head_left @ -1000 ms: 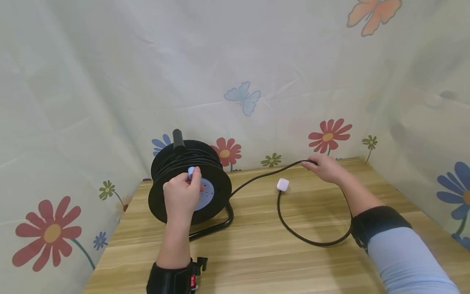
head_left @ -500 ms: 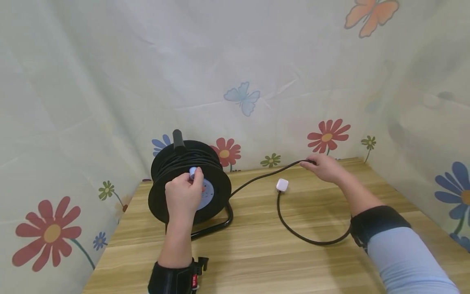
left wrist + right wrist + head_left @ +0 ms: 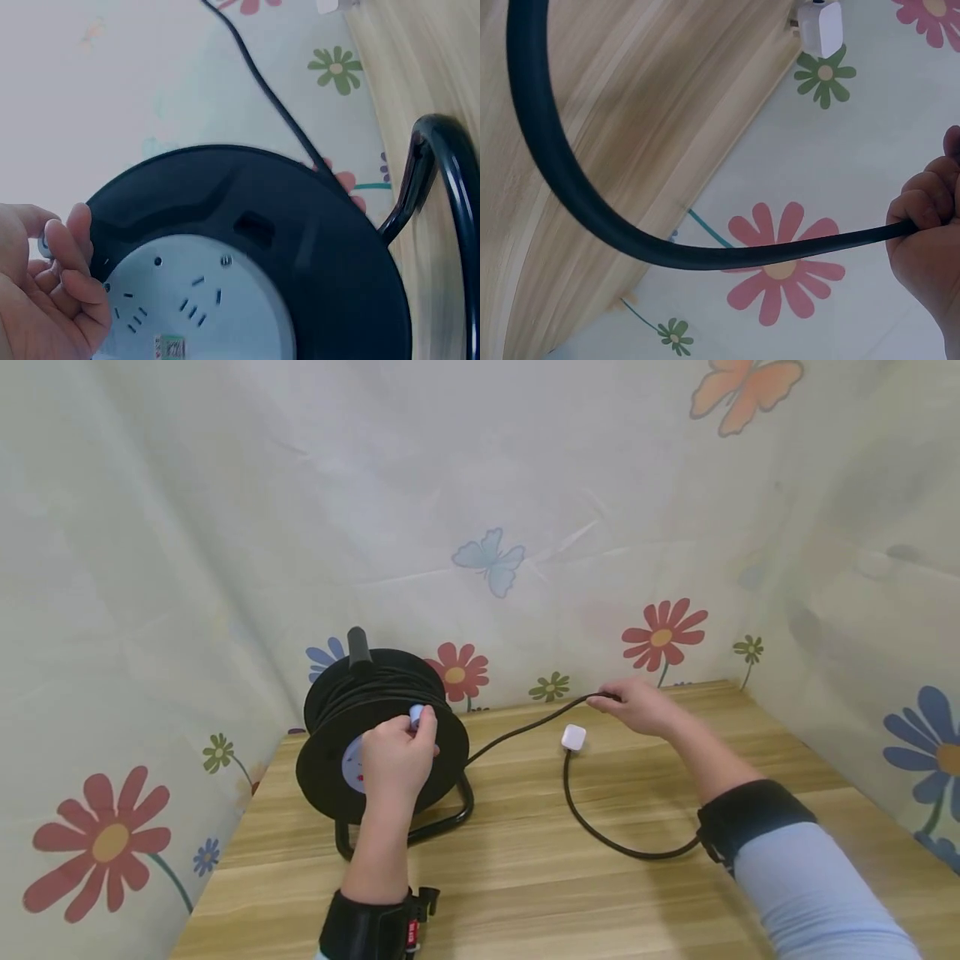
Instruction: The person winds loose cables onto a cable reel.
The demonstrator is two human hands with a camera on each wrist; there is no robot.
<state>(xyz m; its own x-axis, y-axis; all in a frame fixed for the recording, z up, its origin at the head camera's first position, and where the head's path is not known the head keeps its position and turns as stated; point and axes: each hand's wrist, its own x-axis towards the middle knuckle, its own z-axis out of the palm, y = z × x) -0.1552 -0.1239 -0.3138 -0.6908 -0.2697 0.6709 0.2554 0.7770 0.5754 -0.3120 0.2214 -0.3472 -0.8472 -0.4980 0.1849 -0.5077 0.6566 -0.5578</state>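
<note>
A black cable reel (image 3: pixel 318 777) stands on its tubular frame at the left of the table, with black cable wound on its drum. My left hand (image 3: pixel 397 760) grips the small light-blue crank knob (image 3: pixel 416 716) on the reel's front face. In the left wrist view the pale socket panel (image 3: pixel 195 292) shows its slots and a small label. My right hand (image 3: pixel 637 704) holds the black cable (image 3: pixel 528 725) to the right of the reel. From that hand the cable loops down and round to a white plug (image 3: pixel 573 737); the right wrist view shows the cable (image 3: pixel 682 255) entering the curled fingers.
The reel's black carrying grip (image 3: pixel 359 650) sticks up behind the drum, and its bent tube foot (image 3: pixel 450 821) rests on the wooden table (image 3: pixel 540 893). A flower-printed curtain (image 3: pixel 360 510) hangs behind and on both sides.
My left hand has moved to the right with the crank knob, and the reel's face has turned. My right hand has shifted slightly left toward the reel, still holding the cable.
</note>
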